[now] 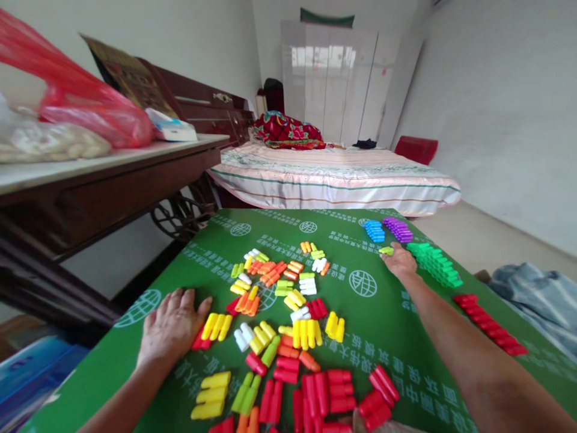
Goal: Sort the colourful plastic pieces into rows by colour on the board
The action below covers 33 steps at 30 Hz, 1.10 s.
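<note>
Red pieces (317, 394) nearest, loose clusters at six o'clock on a green table (387, 313); clock laid on the tabletop, twelve at the far edge. Yellow pieces (211, 395) at seven, beside them a lime pair (246, 392), tilted.

Left hand (171, 325) at nine: palm down, fingers loosely spread, nothing gripped. Thumb just beside a yellow set (217, 326), which lies over some red.

Mid-table: a mixed scatter running up from six toward twelve. Orange pieces (273, 273) and white pieces (308, 285) among more yellow, lime and red; some overlap, most lie flat in small sets.

Right forearm crosses from four o'clock. Right hand (402, 263) at two, low over the table, fingertips closed on a small lime piece (386, 251). Thumb placement too small to make out.

Along the right side, sorted by colour: red row (490, 325) at three, green block (435, 264) at two, near the right hand; purple block (397, 230) and blue block (374, 231) at one, close together. Blue-grey cloth (536, 300) off the table at three.

Brown side table (148, 192) at ten, red plastic bag (94, 114) on it. Bed (333, 174) at twelve, flowered red blanket (291, 130) heaped on it. Farthest: white wardrobe (338, 84).
</note>
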Tool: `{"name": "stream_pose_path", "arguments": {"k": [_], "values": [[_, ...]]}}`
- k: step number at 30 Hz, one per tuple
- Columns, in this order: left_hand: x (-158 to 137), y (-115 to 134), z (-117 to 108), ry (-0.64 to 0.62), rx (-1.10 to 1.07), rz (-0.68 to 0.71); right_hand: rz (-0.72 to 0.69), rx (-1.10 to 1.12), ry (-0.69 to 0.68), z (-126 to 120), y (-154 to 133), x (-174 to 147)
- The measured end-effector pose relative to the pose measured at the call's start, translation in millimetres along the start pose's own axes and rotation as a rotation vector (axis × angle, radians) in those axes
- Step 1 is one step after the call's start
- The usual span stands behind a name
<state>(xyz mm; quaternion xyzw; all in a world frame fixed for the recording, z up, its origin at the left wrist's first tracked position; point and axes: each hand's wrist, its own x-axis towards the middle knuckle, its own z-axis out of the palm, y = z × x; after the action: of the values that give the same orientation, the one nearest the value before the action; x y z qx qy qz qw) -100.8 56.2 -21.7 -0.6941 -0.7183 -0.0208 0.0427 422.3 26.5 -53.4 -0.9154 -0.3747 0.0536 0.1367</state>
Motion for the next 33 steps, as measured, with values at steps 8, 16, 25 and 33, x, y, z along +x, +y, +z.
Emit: {"name": "stream_pose_path", "arguments": {"k": [8,16,25,33], "values": [[-5,1,2,0.028,-0.005,0.006,-0.090,-0.025,0.096,-11,-18,-25],[-6,2,1,0.014,-0.005,0.006,-1.122,0.140,-0.160,-21,-144,-157],[1,-2,5,0.030,-0.016,0.000,-1.180,-0.111,-0.211,-9,-201,-201],[6,-3,8,0.044,-0.034,0.018,-0.454,0.985,-0.200,-5,-113,-139]]}}
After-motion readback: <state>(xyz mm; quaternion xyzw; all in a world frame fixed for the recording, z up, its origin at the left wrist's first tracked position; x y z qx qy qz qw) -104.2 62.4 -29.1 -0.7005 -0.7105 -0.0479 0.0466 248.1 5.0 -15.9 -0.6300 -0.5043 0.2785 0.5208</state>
